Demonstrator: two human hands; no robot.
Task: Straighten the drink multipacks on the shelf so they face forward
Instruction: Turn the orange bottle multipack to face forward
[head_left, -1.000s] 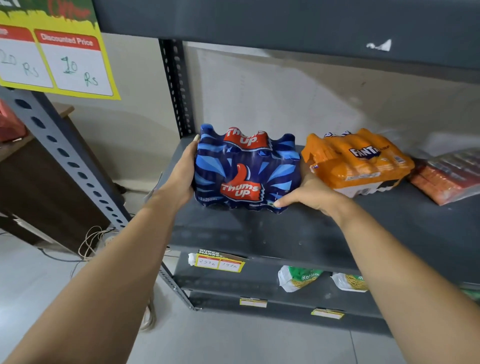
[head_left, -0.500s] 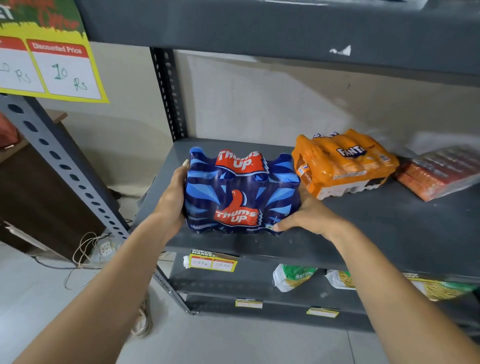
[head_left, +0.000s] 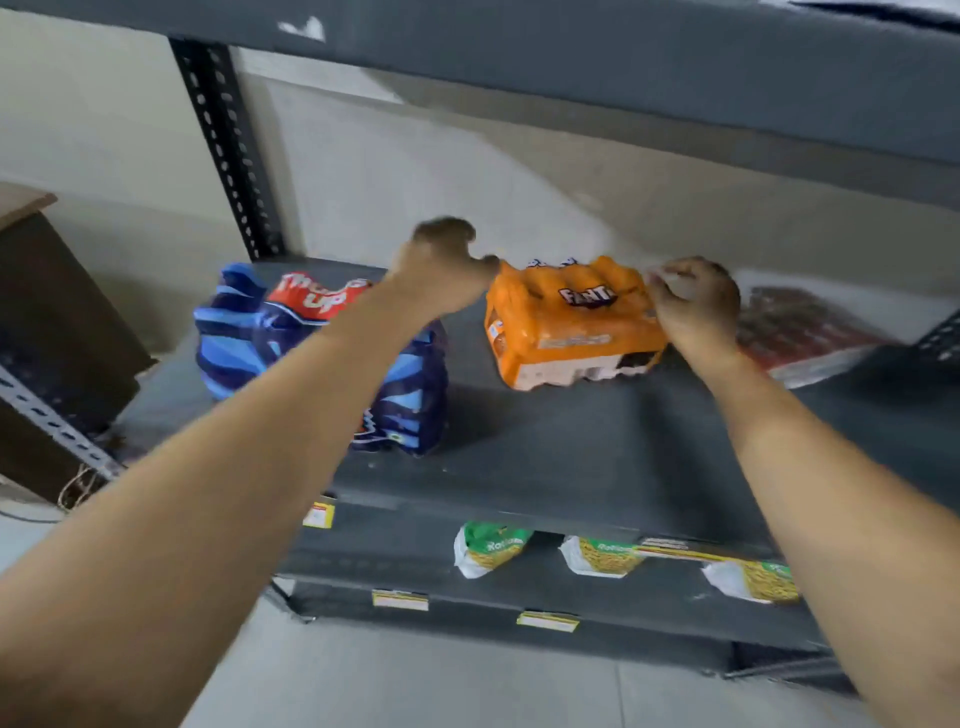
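Observation:
A blue Thums Up multipack (head_left: 234, 338) stands on the grey shelf (head_left: 571, 457) at the left, its label facing forward, partly hidden by my left forearm. To its right, an orange Fanta multipack (head_left: 571, 332) sits further back, turned at a slight angle. My left hand (head_left: 441, 265) is at the Fanta pack's far left corner with curled fingers; blur hides whether it grips. My right hand (head_left: 696, 301) curls over the pack's right top edge.
A flat red multipack (head_left: 795, 332) lies right of the Fanta pack. The upper shelf (head_left: 571, 62) hangs close overhead. A perforated upright (head_left: 228, 150) stands at the back left. Noodle packets (head_left: 488, 551) sit on the lower shelf. A brown cabinet (head_left: 52, 322) is at the left.
Both hands have let go of the Thums Up pack and moved right and back to the Fanta pack. The view has shifted right.

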